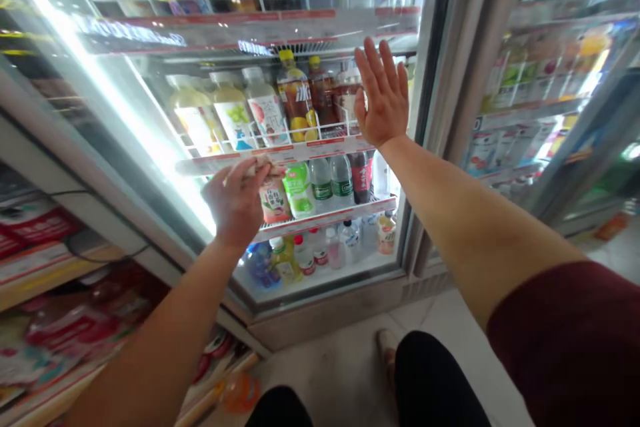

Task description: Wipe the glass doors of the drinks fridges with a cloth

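Note:
I face a lit drinks cooler [415, 147] with several wire shelves of bottles. My left hand [237, 203] is closed around the top of a bottle with a pink and white label [274, 201], which stands at the left end of the middle shelf [325, 219]. My right hand [383, 93] is raised flat with its fingers spread and holds nothing. It is in front of the right end of the upper shelf [320, 147], near some dark bottles [325, 97]. Whether the palm touches glass I cannot tell.
A glass door pane with a bright light strip [115, 100] angles out to the left. Green-labelled water bottles [331, 180] stand beside the held bottle. A second cooler [540, 93] is on the right and snack shelves [55, 320] at lower left. My legs and one shoe [387, 347] are on the tiled floor.

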`<action>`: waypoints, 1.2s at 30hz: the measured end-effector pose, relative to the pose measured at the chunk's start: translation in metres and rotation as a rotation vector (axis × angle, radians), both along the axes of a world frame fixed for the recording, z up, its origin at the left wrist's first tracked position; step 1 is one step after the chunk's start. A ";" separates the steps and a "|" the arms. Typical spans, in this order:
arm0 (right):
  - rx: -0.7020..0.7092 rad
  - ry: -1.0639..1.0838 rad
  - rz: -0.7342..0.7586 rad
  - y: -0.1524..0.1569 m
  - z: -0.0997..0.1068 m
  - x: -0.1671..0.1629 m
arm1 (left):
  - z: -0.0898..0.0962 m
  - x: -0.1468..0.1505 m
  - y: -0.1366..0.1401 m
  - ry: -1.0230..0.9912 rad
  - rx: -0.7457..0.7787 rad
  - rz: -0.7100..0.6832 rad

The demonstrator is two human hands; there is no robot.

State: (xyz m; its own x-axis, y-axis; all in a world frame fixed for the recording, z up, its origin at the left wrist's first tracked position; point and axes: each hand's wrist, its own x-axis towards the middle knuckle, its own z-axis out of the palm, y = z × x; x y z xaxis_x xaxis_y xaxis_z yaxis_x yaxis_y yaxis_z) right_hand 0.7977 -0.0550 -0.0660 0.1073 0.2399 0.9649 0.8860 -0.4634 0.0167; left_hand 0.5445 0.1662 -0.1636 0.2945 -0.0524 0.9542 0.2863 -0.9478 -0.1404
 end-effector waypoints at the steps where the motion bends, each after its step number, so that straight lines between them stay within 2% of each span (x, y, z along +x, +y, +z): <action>1: -0.001 0.003 0.000 0.000 0.000 0.000 | 0.010 -0.002 0.003 -0.022 -0.008 0.008; 3: 0.002 0.001 -0.014 0.000 0.000 0.001 | 0.036 -0.005 0.010 -0.085 -0.030 0.021; 5: 0.006 -0.009 -0.014 0.000 0.000 0.001 | 0.051 -0.006 0.014 -0.117 -0.032 0.011; 7: 0.008 -0.016 0.004 0.000 -0.001 0.001 | 0.043 -0.006 0.012 -0.074 0.013 -0.027; 10: -0.003 -0.004 -0.013 -0.001 0.000 -0.001 | 0.005 -0.005 0.005 0.098 0.130 -0.100; 12: -0.034 0.024 -0.047 -0.003 0.001 -0.004 | -0.009 -0.006 0.003 0.197 0.203 -0.123; 14: -0.063 0.053 -0.061 -0.004 0.001 -0.005 | 0.000 -0.008 0.006 0.209 0.237 -0.110; 17: -0.043 0.051 -0.030 -0.003 0.000 -0.004 | 0.037 -0.011 0.016 0.064 0.191 -0.009; 19: 0.000 0.022 0.010 -0.001 -0.001 0.000 | 0.049 -0.010 0.019 -0.018 0.167 0.056; 21: 0.017 -0.004 0.025 0.001 -0.002 0.004 | 0.041 -0.008 0.016 -0.026 0.173 0.078; 25: -0.021 -0.001 -0.022 0.002 -0.001 0.007 | 0.007 -0.001 0.002 0.220 0.212 -0.026; 27: -0.027 0.009 -0.029 0.001 -0.001 0.007 | 0.013 0.001 -0.001 0.249 0.193 -0.044; 30: -0.022 0.000 -0.015 0.001 -0.001 0.007 | 0.048 0.004 0.002 0.087 0.121 0.013; 32: -0.009 -0.014 -0.003 0.002 -0.002 0.008 | 0.064 0.009 0.002 0.000 0.063 0.020; 34: 0.010 -0.027 0.024 0.003 -0.002 0.009 | 0.064 0.016 -0.004 -0.009 0.030 -0.009; 36: 0.029 -0.040 0.059 0.003 -0.003 0.010 | 0.051 0.025 -0.013 0.094 0.063 -0.064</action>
